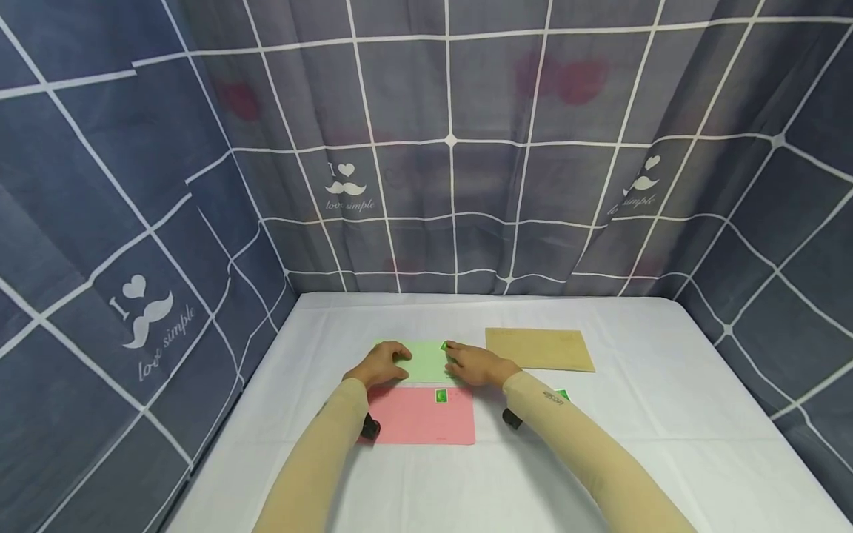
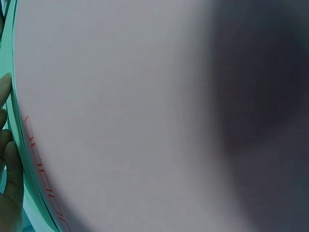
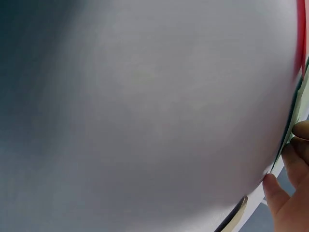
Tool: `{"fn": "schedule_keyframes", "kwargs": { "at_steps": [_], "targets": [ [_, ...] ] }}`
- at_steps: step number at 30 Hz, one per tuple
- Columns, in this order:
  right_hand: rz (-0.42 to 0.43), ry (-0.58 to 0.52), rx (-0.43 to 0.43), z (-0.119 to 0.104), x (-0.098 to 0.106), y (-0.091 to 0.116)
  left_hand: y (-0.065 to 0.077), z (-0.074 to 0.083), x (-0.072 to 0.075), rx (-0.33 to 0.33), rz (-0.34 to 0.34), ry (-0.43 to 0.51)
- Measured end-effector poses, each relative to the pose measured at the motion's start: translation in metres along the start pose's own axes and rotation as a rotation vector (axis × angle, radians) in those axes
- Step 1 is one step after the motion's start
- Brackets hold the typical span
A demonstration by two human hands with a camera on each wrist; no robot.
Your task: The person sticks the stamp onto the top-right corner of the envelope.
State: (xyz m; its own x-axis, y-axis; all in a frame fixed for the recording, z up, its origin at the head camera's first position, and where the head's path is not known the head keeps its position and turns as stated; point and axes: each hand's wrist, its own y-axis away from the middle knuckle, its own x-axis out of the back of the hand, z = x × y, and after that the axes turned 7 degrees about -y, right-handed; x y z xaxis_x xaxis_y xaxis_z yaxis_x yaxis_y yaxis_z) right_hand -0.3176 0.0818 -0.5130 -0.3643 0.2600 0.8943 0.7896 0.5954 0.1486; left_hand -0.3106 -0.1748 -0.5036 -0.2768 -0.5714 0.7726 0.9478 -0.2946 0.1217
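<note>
A pale green envelope [image 1: 423,363] lies on the white cloth between both hands. My left hand [image 1: 381,365] is at its left end, thumb and fingers spread apart along the edge. In the left wrist view, the left fingers [image 2: 14,169] lie against a green edge. At the envelope's right end my right hand [image 1: 476,364] rests with extended fingers, their tips beside a green stamp [image 1: 443,346] in the upper corner. The right wrist view shows right fingertips [image 3: 285,154] at a paper edge. Directly below lies a pink envelope [image 1: 421,418] with a green stamp [image 1: 441,396].
A tan envelope [image 1: 538,349] lies right of the right hand. Another green stamp [image 1: 563,394] shows beside the right forearm, partly hidden by the sleeve. Dark checked curtains [image 1: 413,178] border the white-covered table [image 1: 640,414] at the back and sides.
</note>
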Motion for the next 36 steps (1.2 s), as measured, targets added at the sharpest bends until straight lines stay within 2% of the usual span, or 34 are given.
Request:
{"fn": "schedule_keyframes", "kwargs": {
  "at_steps": [13,17,25,36],
  "targets": [
    [0.027,0.01,0.053,0.002,0.006,-0.001,0.001,0.002,0.001,0.014,-0.006,0.006],
    [0.044,-0.004,0.076,0.006,0.005,-0.004,0.001,0.0,0.001,-0.003,-0.006,-0.006],
    [0.033,0.061,0.028,0.009,0.006,-0.005,-0.001,-0.002,0.0,-0.015,0.0,-0.032],
    [0.03,0.083,0.032,0.007,0.009,-0.003,0.001,-0.001,0.0,-0.013,0.007,-0.012]
  ]
}}
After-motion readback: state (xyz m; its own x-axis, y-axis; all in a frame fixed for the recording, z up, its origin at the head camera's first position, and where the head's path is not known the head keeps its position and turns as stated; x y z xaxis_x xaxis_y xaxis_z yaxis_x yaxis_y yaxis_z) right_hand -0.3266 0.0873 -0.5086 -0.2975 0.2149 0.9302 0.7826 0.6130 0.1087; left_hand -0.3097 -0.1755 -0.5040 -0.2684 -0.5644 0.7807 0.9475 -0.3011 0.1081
